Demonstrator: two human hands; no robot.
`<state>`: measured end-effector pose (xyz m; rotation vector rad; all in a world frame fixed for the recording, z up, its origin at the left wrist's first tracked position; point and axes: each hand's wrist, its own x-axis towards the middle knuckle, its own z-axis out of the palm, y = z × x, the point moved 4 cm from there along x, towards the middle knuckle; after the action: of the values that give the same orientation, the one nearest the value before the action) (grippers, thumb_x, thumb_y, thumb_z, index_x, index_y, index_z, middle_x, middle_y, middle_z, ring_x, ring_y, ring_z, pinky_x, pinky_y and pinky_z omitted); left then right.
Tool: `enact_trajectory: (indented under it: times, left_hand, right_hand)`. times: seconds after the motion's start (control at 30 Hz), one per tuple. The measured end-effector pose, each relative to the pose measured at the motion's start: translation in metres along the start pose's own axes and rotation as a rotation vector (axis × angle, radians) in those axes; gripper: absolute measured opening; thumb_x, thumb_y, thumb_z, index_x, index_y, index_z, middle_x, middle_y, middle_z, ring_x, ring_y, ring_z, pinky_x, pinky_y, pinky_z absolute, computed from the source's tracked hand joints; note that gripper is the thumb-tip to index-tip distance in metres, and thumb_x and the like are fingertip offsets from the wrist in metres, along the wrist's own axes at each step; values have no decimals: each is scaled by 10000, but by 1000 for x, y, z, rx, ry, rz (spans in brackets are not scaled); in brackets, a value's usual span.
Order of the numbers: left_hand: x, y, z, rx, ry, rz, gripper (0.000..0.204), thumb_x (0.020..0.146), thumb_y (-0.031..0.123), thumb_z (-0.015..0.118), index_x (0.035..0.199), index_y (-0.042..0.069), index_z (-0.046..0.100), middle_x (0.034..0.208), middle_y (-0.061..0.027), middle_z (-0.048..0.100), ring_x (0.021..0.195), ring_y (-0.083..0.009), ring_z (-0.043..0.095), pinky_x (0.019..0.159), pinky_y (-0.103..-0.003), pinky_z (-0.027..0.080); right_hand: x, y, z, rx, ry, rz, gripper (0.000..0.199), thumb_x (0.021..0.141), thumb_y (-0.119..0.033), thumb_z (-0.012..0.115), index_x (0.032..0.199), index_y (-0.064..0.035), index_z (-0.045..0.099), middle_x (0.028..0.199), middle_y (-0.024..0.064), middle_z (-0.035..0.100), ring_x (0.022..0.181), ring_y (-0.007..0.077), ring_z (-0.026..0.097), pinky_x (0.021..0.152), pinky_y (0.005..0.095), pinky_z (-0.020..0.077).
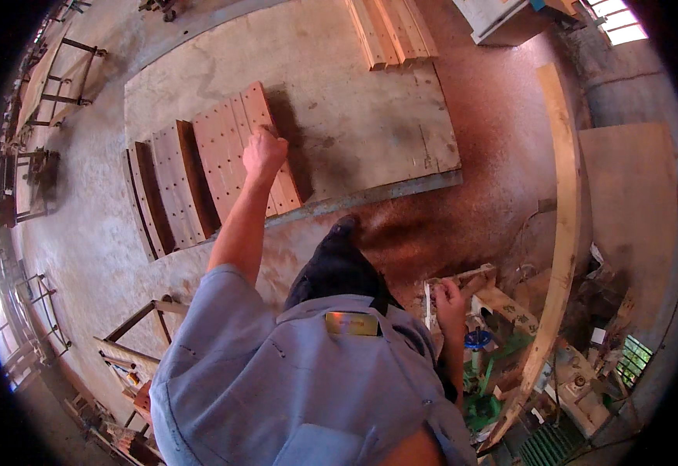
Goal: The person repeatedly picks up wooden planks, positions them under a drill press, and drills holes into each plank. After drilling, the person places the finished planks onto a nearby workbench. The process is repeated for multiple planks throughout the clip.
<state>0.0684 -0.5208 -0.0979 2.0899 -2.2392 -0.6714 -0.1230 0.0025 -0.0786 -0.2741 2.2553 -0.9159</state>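
Nearest the camera is the person's grey-blue shirt (300, 388), filling the lower middle of the view, with dark trousers and a shoe (343, 227) below it on the reddish sawdust floor. Ahead lies a large plywood sheet (354, 101) flat on the floor, and on its near left part rests a row of reddish drilled wooden boards (226, 151) leaning one on another, with darker boards (164, 190) beside them hanging off the sheet's left edge. The left hand (263, 151) reaches out with the arm straight and is clenched over the top edge of the rightmost drilled board, which lies directly under and around it. A long curved pale plank (560, 233) runs down the right side. The right hand (449, 299) is low at the person's side, fingers curled around a small pale wooden piece (463, 278) over a cluttered workbench with green machinery (502, 365). More stacked boards (389, 31) lie at the sheet's far edge.
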Motion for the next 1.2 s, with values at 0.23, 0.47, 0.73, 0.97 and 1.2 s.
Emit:
enact_trajectory:
  times: [0.23, 0.47, 0.73, 0.97, 1.2]
  left_hand:
    - [-11, 15, -1, 58, 18, 102, 375, 830, 287, 583, 1119, 50, 549, 1082, -217, 593, 966, -393, 607, 813, -474, 497]
    - [-38, 98, 43, -185, -180, 427, 459, 835, 334, 598, 1196, 54, 551, 1115, -201, 594, 1003, -367, 590, 831, -439, 490]
    - [18, 244, 49, -445, -229, 499, 551, 834, 410, 609, 1209, 17, 511, 1061, -224, 622, 986, -377, 603, 839, -436, 482]
    - [70, 310, 66, -301, -205, 337, 638, 768, 493, 660, 1174, 23, 517, 1086, -200, 631, 1013, -345, 610, 831, -426, 491]
    - [72, 317, 60, -307, -286, 317, 428, 760, 409, 666, 945, 23, 670, 943, -159, 683, 905, -330, 651, 785, -416, 508]
  right_hand:
    - [-5, 0, 4, -34, -36, 53, 285, 889, -204, 572, 1076, 9, 595, 859, 122, 624, 786, 203, 607, 703, 333, 478]
    - [-16, 13, 0, 5, -40, 162, 259, 903, -188, 561, 1069, 8, 596, 826, 68, 618, 717, 138, 583, 637, 262, 466]
    - [-26, 17, -5, 132, 10, 250, 280, 884, -175, 587, 1088, 17, 576, 833, 66, 612, 681, 120, 577, 599, 254, 465]
    - [-49, 76, 1, 113, 4, 397, 342, 863, -172, 602, 1133, 28, 540, 864, 82, 624, 668, 140, 591, 575, 268, 483]
    - [-57, 57, 9, 151, 85, 390, 345, 872, -180, 595, 1141, 30, 538, 845, 86, 631, 652, 149, 603, 558, 271, 489]
